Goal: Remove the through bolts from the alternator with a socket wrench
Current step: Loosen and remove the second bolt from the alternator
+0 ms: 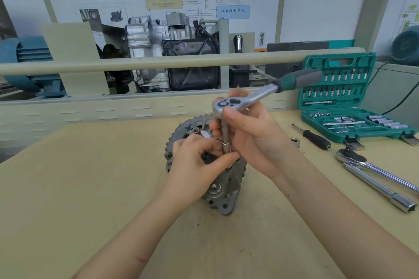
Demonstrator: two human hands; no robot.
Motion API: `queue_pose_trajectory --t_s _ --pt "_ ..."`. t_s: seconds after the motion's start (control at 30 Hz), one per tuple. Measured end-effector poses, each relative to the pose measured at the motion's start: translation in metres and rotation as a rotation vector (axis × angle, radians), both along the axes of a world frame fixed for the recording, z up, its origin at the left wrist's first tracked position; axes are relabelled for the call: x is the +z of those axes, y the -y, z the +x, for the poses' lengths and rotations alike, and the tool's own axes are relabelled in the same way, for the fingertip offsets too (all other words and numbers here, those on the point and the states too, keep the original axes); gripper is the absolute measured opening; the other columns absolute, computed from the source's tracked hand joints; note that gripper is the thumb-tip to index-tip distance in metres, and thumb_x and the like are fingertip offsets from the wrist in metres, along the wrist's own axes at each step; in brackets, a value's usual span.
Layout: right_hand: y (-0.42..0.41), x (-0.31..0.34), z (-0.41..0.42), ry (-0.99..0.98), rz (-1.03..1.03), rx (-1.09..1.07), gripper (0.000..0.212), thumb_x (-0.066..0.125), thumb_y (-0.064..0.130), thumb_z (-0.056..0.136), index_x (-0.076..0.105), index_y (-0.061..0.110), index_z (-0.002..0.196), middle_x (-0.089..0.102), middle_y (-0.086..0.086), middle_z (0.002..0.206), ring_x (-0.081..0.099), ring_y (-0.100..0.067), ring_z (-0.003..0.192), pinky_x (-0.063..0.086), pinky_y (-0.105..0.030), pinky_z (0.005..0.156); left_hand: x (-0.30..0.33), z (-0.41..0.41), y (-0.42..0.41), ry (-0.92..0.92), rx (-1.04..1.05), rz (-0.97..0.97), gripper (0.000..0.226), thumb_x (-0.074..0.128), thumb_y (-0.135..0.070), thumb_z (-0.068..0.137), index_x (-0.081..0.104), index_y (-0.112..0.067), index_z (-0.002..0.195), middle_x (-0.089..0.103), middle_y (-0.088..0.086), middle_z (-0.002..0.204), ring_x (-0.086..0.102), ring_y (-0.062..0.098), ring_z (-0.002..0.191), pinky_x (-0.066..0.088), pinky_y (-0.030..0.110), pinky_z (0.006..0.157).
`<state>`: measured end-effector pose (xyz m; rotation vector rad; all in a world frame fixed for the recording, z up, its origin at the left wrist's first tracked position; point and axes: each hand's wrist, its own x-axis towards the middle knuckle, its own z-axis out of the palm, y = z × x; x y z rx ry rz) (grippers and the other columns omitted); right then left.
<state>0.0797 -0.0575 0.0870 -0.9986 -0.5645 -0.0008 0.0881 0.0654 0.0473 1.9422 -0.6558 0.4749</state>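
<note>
Right now the right hand (247, 133) is curled around the head of the socket wrench (229, 106) at the centre of the frame, thumb pressed on the silver ratchet head, fingers wrapped behind the extension (225, 133) that drops straight down from it. Just below and to the left, the left hand (197, 158) pinches the lower end of that extension, thumb and forefinger closed on the socket where it meets the alternator (217, 188). The alternator sits on the tan bench (79, 188) directly under both hands, its toothed edge showing at the upper left of the hands. The extension's long axis runs vertically, while the wrench's green handle (299, 79) points away to the upper right. The bolt itself is hidden under the fingers. Judging by this, the coming turn depends on keeping that vertical axis over the bolt while the handle swings; the right hand is nearer the handle.
</note>
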Motion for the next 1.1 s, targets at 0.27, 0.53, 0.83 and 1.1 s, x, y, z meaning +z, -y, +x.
queue_pose_trajectory --t_s 0.27,0.53,0.83,1.1 --pt "0.003 -0.001 0.009 -0.057 0.001 -0.101 0.030 0.054 0.028 0.074 0.060 0.008 0.095 0.071 0.002 0.085 0.066 -0.010 0.071 0.054 -0.021 0.063 0.004 -0.002 -0.008 -0.018 -0.066 0.063 0.015 0.061 -0.032 0.077 0.059 -0.047 0.073 0.062 -0.032 0.075 0.048 -0.002 0.092 0.034 0.047 0.096" --pt "0.000 -0.005 0.011 -0.091 0.039 -0.077 0.028 0.054 0.031 0.075 0.059 0.010 0.093 0.069 0.006 0.079 0.059 -0.006 0.060 0.050 -0.020 0.057 0.001 -0.002 -0.006 0.016 -0.005 0.011 0.027 0.070 -0.019 0.077 0.058 -0.042 0.068 0.059 -0.037 0.069 0.047 -0.004 0.087 0.036 0.047 0.093" --pt "-0.002 -0.007 0.014 -0.106 0.065 -0.067 0.028 0.051 0.037 0.076 0.071 0.018 0.078 0.070 0.005 0.085 0.054 -0.006 0.056 0.048 -0.019 0.055 -0.001 -0.001 -0.003 0.005 0.024 -0.029 0.026 0.070 -0.023 0.075 0.057 -0.043 0.064 0.061 -0.034 0.070 0.048 -0.002 0.088 0.036 0.047 0.092" --pt "-0.001 -0.007 0.012 -0.097 0.051 -0.051 0.028 0.052 0.032 0.075 0.058 0.013 0.095 0.070 0.004 0.088 0.061 -0.005 0.066 0.049 -0.019 0.060 0.002 -0.003 -0.005 0.017 -0.004 0.011 0.029 0.068 -0.018 0.078 0.058 -0.044 0.068 0.058 -0.040 0.072 0.045 -0.006 0.092 0.034 0.047 0.095"
